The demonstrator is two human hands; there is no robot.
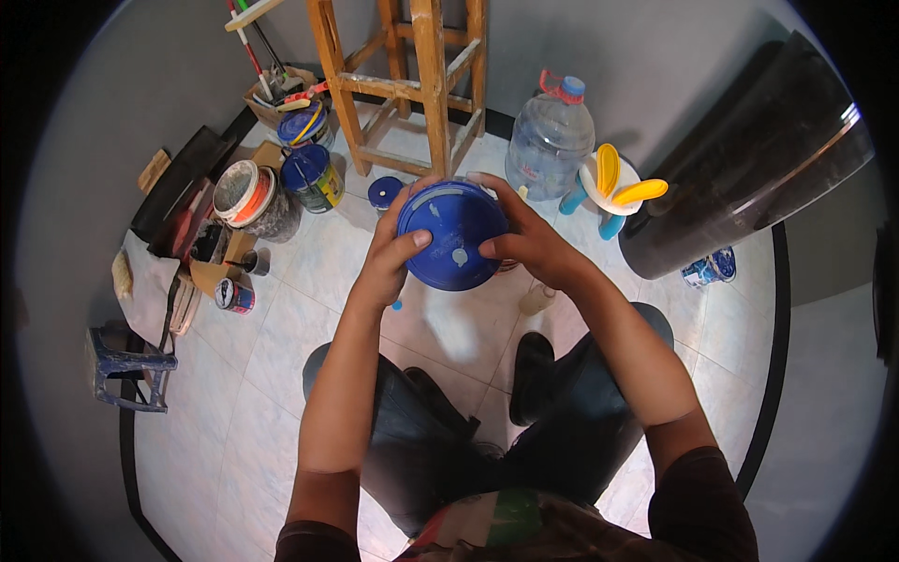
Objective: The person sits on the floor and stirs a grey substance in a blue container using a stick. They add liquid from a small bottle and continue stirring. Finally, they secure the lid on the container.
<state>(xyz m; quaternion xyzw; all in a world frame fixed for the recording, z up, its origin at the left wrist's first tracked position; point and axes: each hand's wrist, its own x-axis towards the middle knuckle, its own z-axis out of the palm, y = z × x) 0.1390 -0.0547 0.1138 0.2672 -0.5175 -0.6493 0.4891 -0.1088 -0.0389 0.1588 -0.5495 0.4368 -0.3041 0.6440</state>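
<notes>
Between my two hands, held above the floor, is a round blue lidded container (449, 211) with pale smears on its top. My left hand (389, 253) grips its left side, thumb on the lid. My right hand (529, 244) wraps round the right side, thumb likewise on the lid. A sliver of reddish rim shows under its right edge. Behind it on the floor stands a small blue container (382, 192). A glass jar (537, 300) sits on the tiles below my right hand.
A wooden stool (431, 84) stands at the back, beside a large water jug (548, 140) and a yellow-topped child's stool (609, 178). Paint buckets (262, 215) and a small plastic stool (131, 375) line the left. A dark cylinder (730, 159) leans at right.
</notes>
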